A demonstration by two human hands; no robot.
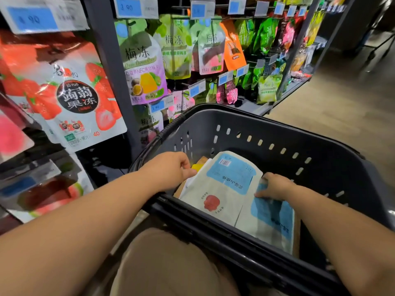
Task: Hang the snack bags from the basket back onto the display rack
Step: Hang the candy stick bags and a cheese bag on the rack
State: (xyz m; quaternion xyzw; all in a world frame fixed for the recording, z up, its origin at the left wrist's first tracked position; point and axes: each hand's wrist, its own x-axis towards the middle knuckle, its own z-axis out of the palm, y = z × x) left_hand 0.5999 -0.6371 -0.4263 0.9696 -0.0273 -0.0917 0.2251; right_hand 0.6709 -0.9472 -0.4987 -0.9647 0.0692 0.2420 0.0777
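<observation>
A dark grey plastic basket [277,133] sits in front of me, holding several flat snack bags. The top bag [224,189] is white with a blue panel and a red seal. A second white-and-blue bag [271,221] lies to its right. My left hand [173,167] reaches over the basket's left rim, fingers curled at the top bag's left edge. Fingers of my right hand [275,185] press on the bags' right side where the two overlap. The display rack [102,60] with hanging pouches stands to the left and behind.
Hanging pouches fill the rack: a strawberry jelly bag [70,97] at near left, green and purple pouches [145,67] in the middle, more bags farther right. Blue price tags [128,7] line the top hooks. Wooden floor [342,103] lies to the right. My knee [171,263] is below the basket.
</observation>
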